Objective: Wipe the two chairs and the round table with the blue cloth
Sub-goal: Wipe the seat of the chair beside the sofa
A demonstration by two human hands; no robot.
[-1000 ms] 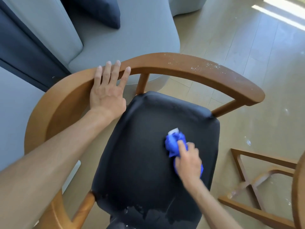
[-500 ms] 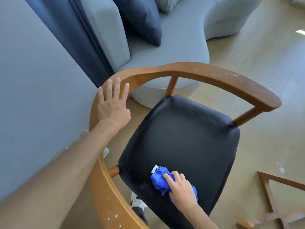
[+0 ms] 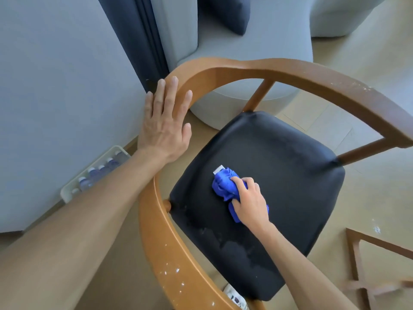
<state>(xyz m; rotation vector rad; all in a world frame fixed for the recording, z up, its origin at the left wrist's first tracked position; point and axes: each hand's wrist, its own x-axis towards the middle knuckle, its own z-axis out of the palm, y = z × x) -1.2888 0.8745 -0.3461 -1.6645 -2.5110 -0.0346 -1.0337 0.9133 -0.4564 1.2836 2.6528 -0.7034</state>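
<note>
A pale grey wall [image 3: 55, 86] fills the left, with a dark curtain [image 3: 138, 41] hanging at its edge and a grey sofa [image 3: 263, 41] behind, 1 dark cushion [image 3: 225, 14] lying on it. Close in front of the sofa stands the chair [image 3: 312, 79], its curved wooden rail flecked with white specks and wrapping around a black seat [image 3: 279, 175] that shows a damp patch near its front edge. At the lower right, part of a wooden frame [image 3: 357, 260] lies on the light floor. Against the wall sits a white tray [image 3: 67, 193] of small bottles, partly hidden by the left forearm. The left hand [image 3: 164, 128] lies flat on the rail, fingers straight and gripping nothing. The right hand [image 3: 250, 202] curls its fingers over the bunched blue cloth [image 3: 223, 186], pressing it onto the middle of the seat.
</note>
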